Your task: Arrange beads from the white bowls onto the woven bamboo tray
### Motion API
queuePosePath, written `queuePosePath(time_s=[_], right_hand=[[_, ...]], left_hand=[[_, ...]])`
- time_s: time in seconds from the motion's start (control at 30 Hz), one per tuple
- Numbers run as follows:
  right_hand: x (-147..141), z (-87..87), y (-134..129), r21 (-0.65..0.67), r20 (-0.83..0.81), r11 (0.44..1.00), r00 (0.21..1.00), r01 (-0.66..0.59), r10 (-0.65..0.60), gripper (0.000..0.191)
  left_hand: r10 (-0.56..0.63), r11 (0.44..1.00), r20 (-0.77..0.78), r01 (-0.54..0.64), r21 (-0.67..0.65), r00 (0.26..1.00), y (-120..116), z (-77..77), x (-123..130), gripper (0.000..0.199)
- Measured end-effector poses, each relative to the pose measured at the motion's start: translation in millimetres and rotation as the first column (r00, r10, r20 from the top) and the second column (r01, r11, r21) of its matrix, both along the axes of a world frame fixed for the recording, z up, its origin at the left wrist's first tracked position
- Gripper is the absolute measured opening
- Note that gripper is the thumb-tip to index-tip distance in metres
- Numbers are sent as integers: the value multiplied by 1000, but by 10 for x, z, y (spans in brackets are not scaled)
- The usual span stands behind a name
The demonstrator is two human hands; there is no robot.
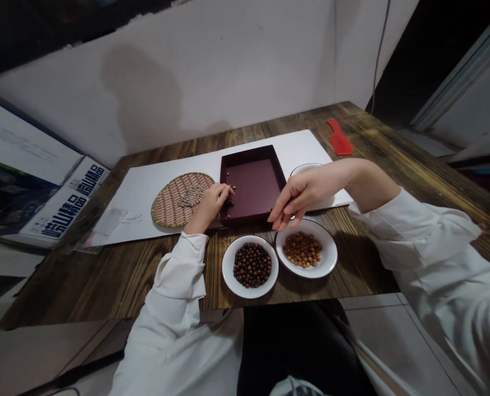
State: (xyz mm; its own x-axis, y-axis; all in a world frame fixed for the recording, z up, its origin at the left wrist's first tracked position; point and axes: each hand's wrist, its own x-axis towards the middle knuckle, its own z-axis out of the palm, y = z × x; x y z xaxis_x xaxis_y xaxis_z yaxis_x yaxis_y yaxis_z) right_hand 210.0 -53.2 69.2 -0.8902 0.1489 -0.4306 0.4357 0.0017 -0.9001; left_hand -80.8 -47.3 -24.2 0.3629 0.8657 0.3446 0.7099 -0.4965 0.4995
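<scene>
My left hand point(215, 204) rests at the left wall of a maroon tray point(256, 179), its curled fingertips reaching just inside. Anything between those fingers is too small to make out. A few small beads lie along the tray's edges. My right hand point(300, 192) hangs fingers down, near the tray's lower right corner and over the rim of a white bowl point(330, 258). Its fingers are drawn together, and what they hold, if anything, is hidden. Inside that bowl are light brown beads point(302, 249). Beside it, a second white bowl point(229, 275) holds dark brown beads point(252, 265).
A round woven mat point(166, 206) with a heap of small greyish beads point(191, 195) lies left of the tray on a white board point(139, 179). Another white bowl point(306, 168) is partly behind my right hand. A red comb point(339, 138) lies far right; boxes point(59, 212) stand left.
</scene>
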Motion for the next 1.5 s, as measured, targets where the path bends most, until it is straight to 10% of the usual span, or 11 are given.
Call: queuePosePath(time_s=[1.5], right_hand=[[-190,47,-272,158,181,985,983,-65,36,20]], left_hand=[[1,1000,-5,-1,-7,1000,2,4,7,37]])
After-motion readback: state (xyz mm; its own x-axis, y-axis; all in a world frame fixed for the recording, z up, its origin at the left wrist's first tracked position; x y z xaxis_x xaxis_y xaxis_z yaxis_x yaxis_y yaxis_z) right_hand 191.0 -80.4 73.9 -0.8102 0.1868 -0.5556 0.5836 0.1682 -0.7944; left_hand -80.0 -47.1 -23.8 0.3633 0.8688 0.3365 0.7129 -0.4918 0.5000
